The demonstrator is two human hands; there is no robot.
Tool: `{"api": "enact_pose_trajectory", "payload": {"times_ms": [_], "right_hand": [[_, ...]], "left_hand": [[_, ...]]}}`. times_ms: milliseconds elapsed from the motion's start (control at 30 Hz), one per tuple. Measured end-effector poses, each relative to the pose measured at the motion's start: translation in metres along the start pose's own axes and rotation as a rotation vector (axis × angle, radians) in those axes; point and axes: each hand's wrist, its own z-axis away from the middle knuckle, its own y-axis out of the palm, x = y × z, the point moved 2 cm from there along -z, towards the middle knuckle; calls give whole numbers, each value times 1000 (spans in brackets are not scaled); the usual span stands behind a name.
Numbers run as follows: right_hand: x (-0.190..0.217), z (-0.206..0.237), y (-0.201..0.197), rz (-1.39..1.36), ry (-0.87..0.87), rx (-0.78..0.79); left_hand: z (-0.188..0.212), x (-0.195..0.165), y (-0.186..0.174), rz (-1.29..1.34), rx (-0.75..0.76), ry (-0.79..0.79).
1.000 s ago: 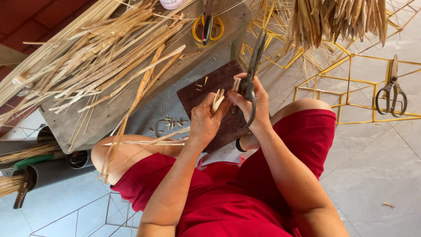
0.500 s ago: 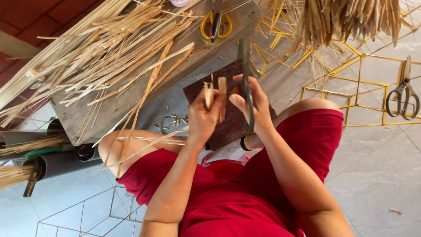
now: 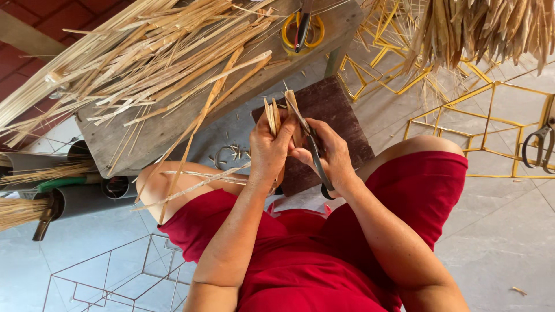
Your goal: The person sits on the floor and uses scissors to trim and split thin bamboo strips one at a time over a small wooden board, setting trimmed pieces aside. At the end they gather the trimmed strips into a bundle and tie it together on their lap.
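Observation:
My left hand [image 3: 269,147] is closed around a small bundle of short bamboo strips [image 3: 274,113] that stand upright above my fingers. Beside it, touching it, my right hand [image 3: 332,156] grips dark scissors [image 3: 315,151] whose blade slants up against the strips. Both hands hover over a dark brown wooden board [image 3: 341,107] that lies between my knees. I sit in red shorts [image 3: 324,260].
A grey plank [image 3: 144,136] at the upper left carries a heap of long bamboo strips [image 3: 133,63] and yellow-handled scissors [image 3: 302,29]. Yellow wire frames [image 3: 480,124] and another pair of scissors [image 3: 537,147] lie on the right. Grey pipes [image 3: 81,199] lie left, a thin wire frame [image 3: 115,271] below them.
The scissors have tilted from pointing up past the board to lying against the strips. My left hand has turned the bundle more upright. My hands now sit closer together.

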Motion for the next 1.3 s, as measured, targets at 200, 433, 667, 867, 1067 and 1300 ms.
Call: {"api": "enact_pose_trajectory", "payload": {"times_ms": [200, 433, 667, 867, 1067, 1300], "right_hand": [[-1, 6, 7, -92, 68, -40], [-8, 5, 10, -369, 234, -78], [-14, 0, 6, -756, 208, 20], [-18, -5, 1, -1038, 375, 197], [-12, -4, 4, -965, 354, 108], [-2, -2, 2, -340, 250, 64]], "left_hand": [[-1, 1, 1, 25, 16, -57], [0, 7, 0, 48, 54, -111], [1, -5, -3, 34, 128, -75], [1, -19, -13, 445, 367, -306], [-1, -5, -16, 440, 361, -248], [-13, 15, -19, 326, 110, -182]]}}
